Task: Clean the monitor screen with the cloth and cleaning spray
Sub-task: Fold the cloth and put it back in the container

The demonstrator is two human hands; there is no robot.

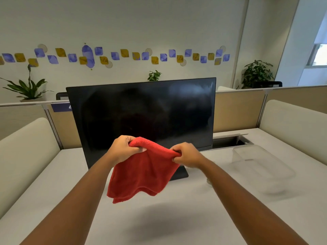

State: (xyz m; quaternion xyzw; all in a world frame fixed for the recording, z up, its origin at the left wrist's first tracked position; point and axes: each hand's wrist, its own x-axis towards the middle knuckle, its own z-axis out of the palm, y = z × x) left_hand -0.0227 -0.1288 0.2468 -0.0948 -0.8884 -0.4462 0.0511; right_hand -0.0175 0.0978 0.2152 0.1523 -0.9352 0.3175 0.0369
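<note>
A black monitor [141, 114] stands upright on the desk, its dark screen facing me. In front of its lower edge I hold a red cloth [143, 172] stretched by its top edge, the rest hanging down above the desk. My left hand [123, 149] pinches the cloth's left corner and my right hand [187, 154] pinches the right corner. The cloth hides part of the monitor's base. No cleaning spray bottle can be made out; a small clear object shows under my right forearm, too hidden to tell.
A clear plastic container [261, 165] lies on the white desk [159, 218] to the right. A cable slot [230, 141] opens behind it. Padded partitions [26, 147] flank the desk on both sides. Potted plants stand along the far wall.
</note>
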